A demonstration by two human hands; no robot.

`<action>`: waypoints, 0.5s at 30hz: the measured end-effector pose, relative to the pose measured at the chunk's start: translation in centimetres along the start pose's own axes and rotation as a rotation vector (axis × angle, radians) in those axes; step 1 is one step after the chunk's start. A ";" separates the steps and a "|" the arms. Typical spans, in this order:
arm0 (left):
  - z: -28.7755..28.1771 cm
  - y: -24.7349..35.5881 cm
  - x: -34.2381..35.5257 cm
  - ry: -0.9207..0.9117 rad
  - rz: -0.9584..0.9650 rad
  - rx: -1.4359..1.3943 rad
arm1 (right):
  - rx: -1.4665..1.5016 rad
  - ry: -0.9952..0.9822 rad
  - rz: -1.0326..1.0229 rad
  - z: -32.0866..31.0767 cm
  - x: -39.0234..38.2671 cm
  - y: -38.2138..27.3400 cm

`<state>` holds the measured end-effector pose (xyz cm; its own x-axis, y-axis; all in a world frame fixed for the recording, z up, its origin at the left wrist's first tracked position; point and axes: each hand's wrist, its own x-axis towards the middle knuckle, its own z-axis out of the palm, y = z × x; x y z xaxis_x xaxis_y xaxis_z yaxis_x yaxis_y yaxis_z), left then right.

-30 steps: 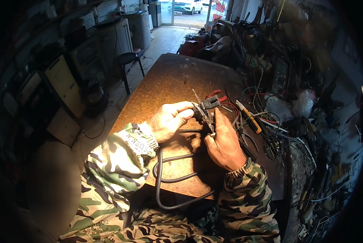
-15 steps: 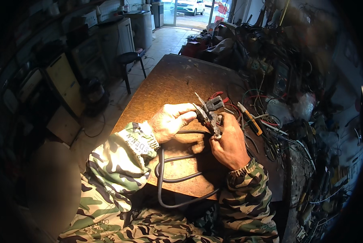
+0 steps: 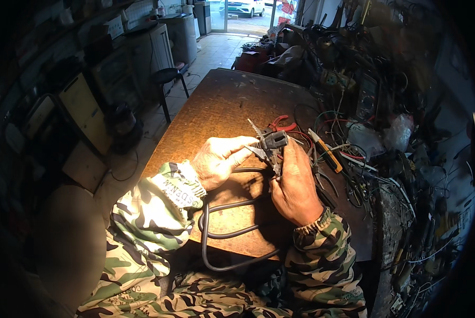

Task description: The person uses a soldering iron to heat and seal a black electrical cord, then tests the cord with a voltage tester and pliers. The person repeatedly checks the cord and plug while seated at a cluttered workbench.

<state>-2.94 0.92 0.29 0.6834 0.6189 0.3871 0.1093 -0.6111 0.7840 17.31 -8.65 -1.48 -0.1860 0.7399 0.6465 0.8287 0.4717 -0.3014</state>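
Observation:
My left hand (image 3: 219,161) is closed, thumb and forefinger pinched at the side of a metal plier-like tool; what lies between the fingertips is hidden. The tool (image 3: 272,153) has silver jagged jaws and plates, with a dark grey block (image 3: 274,140) at its top. My right hand (image 3: 297,188) wraps round its lower part from the right, covering the handles. Under both hands a thick black cable (image 3: 229,206) lies in loops on the wooden table (image 3: 205,114), one loop hanging past the near edge.
Behind the tool lie red-handled pliers (image 3: 286,126). A yellow-and-black cutter knife (image 3: 327,153) is to their right, amid tangled wires, a clear plastic bag (image 3: 399,135) and a multimeter (image 3: 368,95). Beyond the table's left edge stands a black stool (image 3: 168,77).
The tool has turned slightly and shifted a little left, with the dark block now facing more to the right. Both hands have moved slightly left with it.

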 end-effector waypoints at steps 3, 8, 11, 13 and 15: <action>0.5 -0.8 0.3 -0.099 -0.074 -0.181 | 0.069 -0.018 -0.008 0.4 -1.1 0.8; 0.0 -1.1 -0.1 -0.176 -0.105 -0.340 | 0.103 -0.099 0.031 0.0 -0.3 0.1; -0.6 -1.2 0.3 -0.240 -0.079 -0.219 | -0.002 -0.186 0.146 -0.7 0.0 -0.2; -1.1 -1.1 0.4 -0.266 -0.149 -0.253 | 0.027 -0.191 0.153 -0.7 0.0 -0.3; -1.1 -1.6 0.2 -0.246 -0.127 -0.252 | 0.053 -0.192 0.166 -0.6 0.0 -0.3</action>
<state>-3.72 2.58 -0.35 0.8323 0.5261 0.1750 0.0442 -0.3775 0.9250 17.34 -9.09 -0.97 -0.1512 0.8844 0.4416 0.8281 0.3572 -0.4320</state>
